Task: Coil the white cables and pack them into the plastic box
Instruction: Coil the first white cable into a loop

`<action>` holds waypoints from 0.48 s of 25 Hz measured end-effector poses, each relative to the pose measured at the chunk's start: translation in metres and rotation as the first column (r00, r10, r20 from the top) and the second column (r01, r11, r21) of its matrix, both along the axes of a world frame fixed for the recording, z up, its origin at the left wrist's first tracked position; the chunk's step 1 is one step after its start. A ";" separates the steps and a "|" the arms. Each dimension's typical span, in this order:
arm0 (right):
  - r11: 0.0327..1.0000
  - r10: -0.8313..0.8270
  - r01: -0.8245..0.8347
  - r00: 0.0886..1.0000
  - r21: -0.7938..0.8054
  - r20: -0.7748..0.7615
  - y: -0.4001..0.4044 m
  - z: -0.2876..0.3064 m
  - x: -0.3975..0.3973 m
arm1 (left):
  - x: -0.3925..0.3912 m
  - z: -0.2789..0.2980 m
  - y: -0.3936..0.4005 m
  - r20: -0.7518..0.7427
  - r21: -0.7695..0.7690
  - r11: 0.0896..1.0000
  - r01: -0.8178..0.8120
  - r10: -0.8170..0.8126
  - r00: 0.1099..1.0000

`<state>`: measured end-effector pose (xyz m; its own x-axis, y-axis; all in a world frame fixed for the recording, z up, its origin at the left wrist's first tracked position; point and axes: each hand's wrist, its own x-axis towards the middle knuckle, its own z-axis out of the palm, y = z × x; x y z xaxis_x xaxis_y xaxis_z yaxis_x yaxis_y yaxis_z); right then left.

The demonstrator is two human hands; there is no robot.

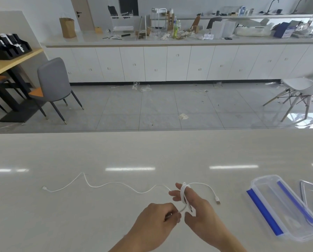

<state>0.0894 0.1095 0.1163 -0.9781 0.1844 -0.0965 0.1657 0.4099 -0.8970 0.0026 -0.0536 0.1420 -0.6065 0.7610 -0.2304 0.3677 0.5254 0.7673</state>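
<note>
A white cable (115, 184) snakes across the pale table, its small plug lying at the far left. Several turns of it are wound around the straight fingers of my right hand (197, 210). The USB plug (218, 200) hangs off to the right of that hand on a short loop. My left hand (157, 220) pinches the cable just left of the wound turns, close to my right thumb. The clear plastic box (286, 231) with blue clips lies open at the right edge of the table.
The box's clear lid (312, 195) lies beside the box at the far right. The table's far edge (152, 131) runs across the middle of the view. Beyond it are a tiled floor, chairs and a cluttered counter.
</note>
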 end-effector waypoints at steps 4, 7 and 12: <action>0.994 0.069 -0.072 0.997 0.081 0.046 0.003 0.006 0.001 | -0.018 0.021 -0.008 -0.010 0.034 0.999 0.037 -0.036 0.999; 0.988 0.153 -0.154 0.984 0.004 0.093 0.002 0.014 0.004 | -0.033 0.033 -0.013 -0.017 0.072 0.996 0.059 -0.058 0.998; 0.950 0.253 -0.228 0.963 -0.216 0.097 0.003 0.022 0.012 | -0.056 0.035 -0.019 0.047 0.236 0.972 0.017 -0.028 0.998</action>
<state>0.1015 0.1128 0.1378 -0.9694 -0.0900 -0.2283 0.1978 0.2644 -0.9439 -0.0537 -0.0721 0.1767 -0.5809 0.8107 -0.0729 0.3355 0.3200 0.8860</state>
